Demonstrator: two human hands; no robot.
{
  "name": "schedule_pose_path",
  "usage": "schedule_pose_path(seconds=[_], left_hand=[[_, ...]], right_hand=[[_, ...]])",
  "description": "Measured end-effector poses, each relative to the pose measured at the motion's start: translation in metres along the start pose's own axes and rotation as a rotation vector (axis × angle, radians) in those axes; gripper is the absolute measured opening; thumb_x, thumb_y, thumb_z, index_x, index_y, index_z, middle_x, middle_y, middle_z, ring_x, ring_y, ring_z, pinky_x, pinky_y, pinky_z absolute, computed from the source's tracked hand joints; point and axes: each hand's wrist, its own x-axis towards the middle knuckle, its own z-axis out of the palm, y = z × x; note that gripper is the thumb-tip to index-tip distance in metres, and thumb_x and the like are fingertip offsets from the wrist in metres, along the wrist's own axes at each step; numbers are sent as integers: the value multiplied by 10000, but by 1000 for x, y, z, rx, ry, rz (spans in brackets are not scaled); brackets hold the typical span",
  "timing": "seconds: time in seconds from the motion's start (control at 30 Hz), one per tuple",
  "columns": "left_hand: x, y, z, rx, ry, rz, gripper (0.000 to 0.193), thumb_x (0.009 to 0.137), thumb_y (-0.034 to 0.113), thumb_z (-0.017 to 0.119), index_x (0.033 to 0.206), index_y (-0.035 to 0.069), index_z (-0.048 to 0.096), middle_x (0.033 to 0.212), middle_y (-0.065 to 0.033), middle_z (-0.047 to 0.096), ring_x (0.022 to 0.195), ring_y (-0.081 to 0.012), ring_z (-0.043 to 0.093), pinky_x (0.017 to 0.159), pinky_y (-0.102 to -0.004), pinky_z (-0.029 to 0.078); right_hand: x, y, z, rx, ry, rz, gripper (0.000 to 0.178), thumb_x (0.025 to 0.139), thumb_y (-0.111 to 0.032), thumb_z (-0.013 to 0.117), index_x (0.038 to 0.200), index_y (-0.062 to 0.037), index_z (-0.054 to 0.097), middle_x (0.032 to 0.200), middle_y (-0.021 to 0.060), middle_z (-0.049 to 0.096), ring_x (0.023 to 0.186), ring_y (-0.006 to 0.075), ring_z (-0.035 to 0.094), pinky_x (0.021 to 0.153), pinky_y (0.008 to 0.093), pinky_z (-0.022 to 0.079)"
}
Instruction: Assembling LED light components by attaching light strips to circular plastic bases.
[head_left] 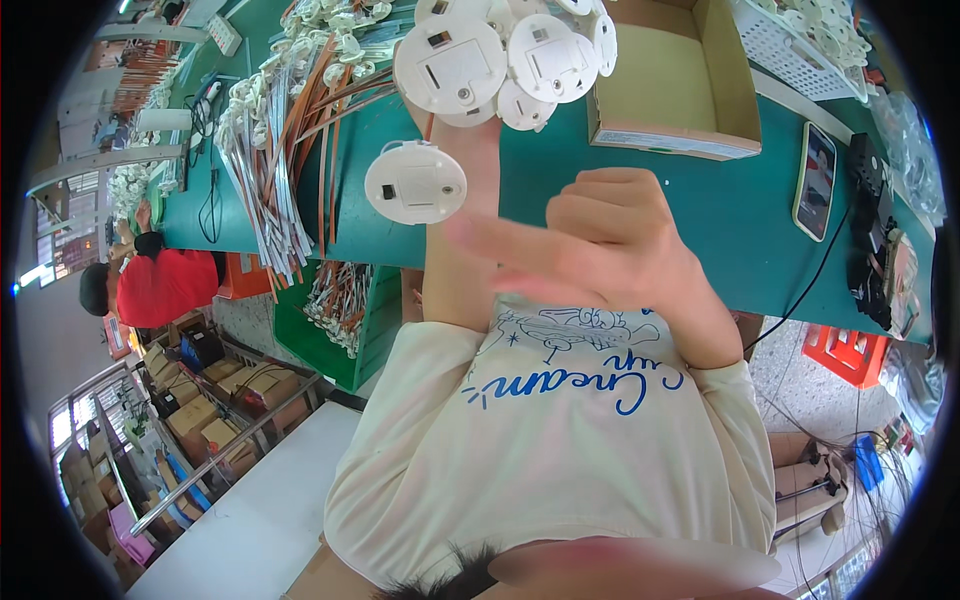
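Note:
A cluster of white round plastic discs [452, 65] with small switches and screws is raised above the table at the top middle. My left hand [483, 138] is mostly behind it; its wrist shows just below and it seems closed on the bunch, though its fingers are hidden. One separate white disc [415, 183] hangs lower on a thin orange strip, in front of my left forearm. My right hand [620, 230] is beside it, blurred by motion. One finger stretches left toward that disc's lower edge, and the others are curled. Nothing shows in this hand.
Heaps of silver and orange strips [262, 170] with white heads lie on the green table [560, 180] at left. An open cardboard box [680, 140], a white basket [800, 60] and a phone [815, 180] are at right. Below stands a green crate [365, 340]; a red-clad co-worker [168, 287] is far left.

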Motion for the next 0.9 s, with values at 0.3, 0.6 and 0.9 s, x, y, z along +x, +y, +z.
schedule_pose_path(seconds=[0.3, 0.6, 0.9], left_hand=[[0, 10, 13, -3, 74, 8, 133, 816, 190, 500, 853, 63, 513, 837, -45, 563, 728, -157, 557, 643, -279, 490], [6, 14, 25, -122, 23, -120, 144, 798, 221, 510, 825, 82, 533, 813, -29, 547, 775, -145, 547, 734, -272, 459], [-2, 8, 5, 145, -165, 96, 247, 843, 224, 520, 1011, 47, 481, 976, -82, 566, 859, -192, 593, 704, -358, 538]], right_hand=[[26, 8, -25, -11, -92, 259, 457, 756, -293, 682, 1179, -146, 587, 813, 20, 647, 409, 109, 324, 405, 238, 308], [84, 11, -59, 153, -266, 791, 315, 878, -243, 570, 1111, -31, 573, 713, 61, 611, 534, 135, 532, 513, 250, 441], [27, 35, -29, 104, 116, 204, 295, 823, -266, 614, 1083, -129, 642, 580, 5, 536, 414, 104, 379, 417, 251, 325]])
